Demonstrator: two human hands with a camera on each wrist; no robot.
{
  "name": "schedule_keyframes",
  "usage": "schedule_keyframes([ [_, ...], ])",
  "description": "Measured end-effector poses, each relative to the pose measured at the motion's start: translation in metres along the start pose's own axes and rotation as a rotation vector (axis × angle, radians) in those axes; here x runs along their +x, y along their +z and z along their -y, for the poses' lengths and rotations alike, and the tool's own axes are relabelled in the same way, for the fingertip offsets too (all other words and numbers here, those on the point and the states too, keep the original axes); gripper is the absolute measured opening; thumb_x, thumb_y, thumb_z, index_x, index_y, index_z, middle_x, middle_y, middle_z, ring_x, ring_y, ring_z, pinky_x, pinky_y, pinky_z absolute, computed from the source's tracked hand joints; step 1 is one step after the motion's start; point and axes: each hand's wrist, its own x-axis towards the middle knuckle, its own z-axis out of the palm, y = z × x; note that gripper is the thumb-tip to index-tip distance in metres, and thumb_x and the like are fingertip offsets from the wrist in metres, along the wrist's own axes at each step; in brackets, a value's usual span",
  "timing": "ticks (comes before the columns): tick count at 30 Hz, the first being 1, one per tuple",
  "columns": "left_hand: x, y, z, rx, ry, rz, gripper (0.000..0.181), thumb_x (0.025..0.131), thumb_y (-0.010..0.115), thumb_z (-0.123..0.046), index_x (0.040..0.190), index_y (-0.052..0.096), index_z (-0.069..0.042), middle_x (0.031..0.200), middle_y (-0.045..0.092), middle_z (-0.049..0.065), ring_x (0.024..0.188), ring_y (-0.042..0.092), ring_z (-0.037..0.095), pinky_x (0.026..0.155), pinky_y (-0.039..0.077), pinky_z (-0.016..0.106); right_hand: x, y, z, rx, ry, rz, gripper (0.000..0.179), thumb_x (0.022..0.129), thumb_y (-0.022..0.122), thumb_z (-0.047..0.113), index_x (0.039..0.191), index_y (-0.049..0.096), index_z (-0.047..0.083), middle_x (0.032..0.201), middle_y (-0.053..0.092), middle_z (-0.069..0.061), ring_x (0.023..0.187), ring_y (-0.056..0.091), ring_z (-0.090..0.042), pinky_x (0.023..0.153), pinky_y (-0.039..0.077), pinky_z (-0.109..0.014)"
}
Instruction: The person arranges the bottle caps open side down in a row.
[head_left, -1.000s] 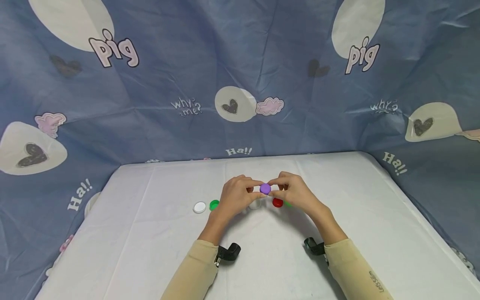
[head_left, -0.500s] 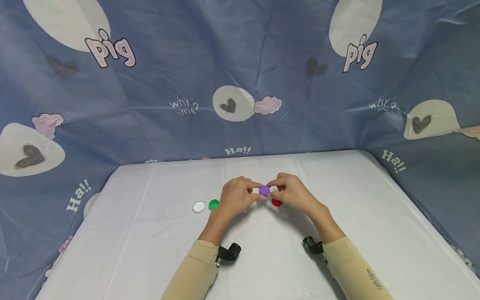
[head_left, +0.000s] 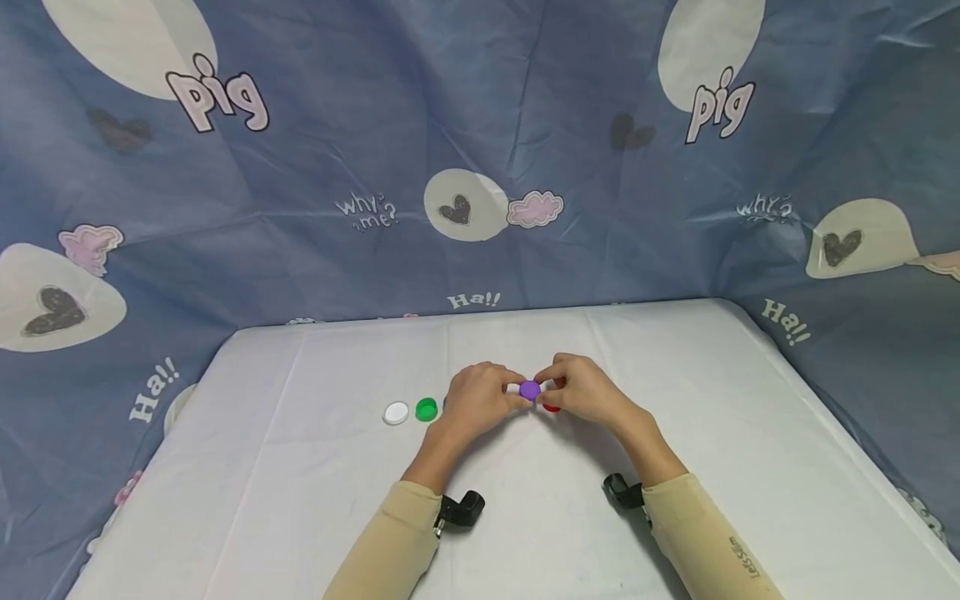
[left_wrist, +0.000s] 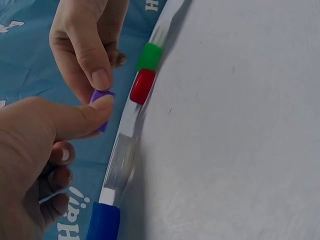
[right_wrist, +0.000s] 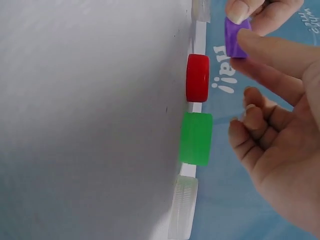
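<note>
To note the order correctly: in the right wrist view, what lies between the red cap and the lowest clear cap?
In the right wrist view, a green cap lies between them.

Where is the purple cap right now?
In the head view, the purple cap is below and right of centre, pinched by the left hand and the right hand, with the red cap below and to its right.

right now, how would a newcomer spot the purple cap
Start at the white table, where the left hand and the right hand are close together. They pinch a small, round purple cap. Unlike the red cap near it, which rests on the table, it is held up, and no other visible cap is purple.
</note>
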Motion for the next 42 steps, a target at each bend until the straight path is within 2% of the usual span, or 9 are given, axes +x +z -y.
schedule_keyframes([
  [5,-0.001,0.004,-0.003,0.027,-0.007,0.025,0.027,0.077,0.082,-0.042,0.101,0.08,-0.029,0.086,0.075,-0.009,0.077,0.064,0.01,0.065,0.047,0.029,0.0,0.001,-0.002,-0.045,0.001,0.033,0.023,0.08,0.078,0.013,0.103,0.079,0.011,0.076,0.055,0.001,0.066,0.049,-0.012,0.059,0.04,-0.025],
  [10,-0.002,0.011,-0.004,0.059,0.001,0.017,0.026,0.076,0.083,-0.043,0.099,0.081,-0.029,0.096,0.077,-0.011,0.086,0.07,0.012,0.07,0.051,0.031,-0.001,0.003,-0.002,-0.072,0.015,0.058,0.021,0.081,0.081,0.015,0.101,0.079,0.013,0.077,0.056,0.002,0.066,0.049,-0.011,0.06,0.04,-0.024],
  [21,-0.003,0.02,-0.005,0.145,0.015,0.011,0.026,0.077,0.083,-0.043,0.097,0.081,-0.027,0.093,0.078,-0.009,0.085,0.07,0.014,0.074,0.05,0.034,-0.002,0.008,-0.001,-0.194,-0.011,0.072,0.017,0.081,0.081,0.018,0.097,0.08,0.016,0.081,0.058,0.005,0.071,0.048,-0.009,0.064,0.041,-0.025],
  [28,-0.003,0.019,-0.004,0.15,0.024,0.011,0.027,0.077,0.083,-0.044,0.098,0.081,-0.028,0.094,0.078,-0.009,0.084,0.071,0.014,0.071,0.048,0.033,-0.003,0.009,0.0,-0.221,-0.005,0.078,0.016,0.081,0.081,0.018,0.097,0.079,0.016,0.08,0.057,0.004,0.071,0.047,-0.01,0.064,0.039,-0.025],
  [33,-0.002,0.018,-0.003,0.169,0.001,0.029,0.035,0.075,0.082,-0.05,0.103,0.08,-0.03,0.097,0.078,-0.009,0.084,0.07,0.015,0.07,0.046,0.033,-0.003,0.008,0.001,-0.243,-0.02,0.071,0.016,0.081,0.081,0.019,0.097,0.079,0.017,0.078,0.054,0.005,0.07,0.046,-0.01,0.062,0.038,-0.025],
  [38,-0.002,0.012,0.0,0.174,-0.018,0.072,0.043,0.074,0.08,-0.056,0.109,0.078,-0.032,0.103,0.077,-0.009,0.088,0.07,0.016,0.072,0.046,0.034,-0.001,0.008,0.003,-0.234,-0.015,0.062,0.026,0.08,0.081,0.019,0.106,0.078,0.014,0.079,0.056,0.004,0.069,0.048,-0.011,0.063,0.039,-0.025],
  [42,-0.003,0.004,0.004,0.16,-0.027,0.117,0.048,0.073,0.08,-0.058,0.114,0.076,-0.032,0.108,0.076,-0.009,0.097,0.071,0.017,0.077,0.048,0.035,0.001,0.008,0.007,-0.224,-0.004,0.068,0.036,0.08,0.082,0.021,0.114,0.076,0.011,0.083,0.059,0.002,0.071,0.049,-0.011,0.066,0.041,-0.026],
])
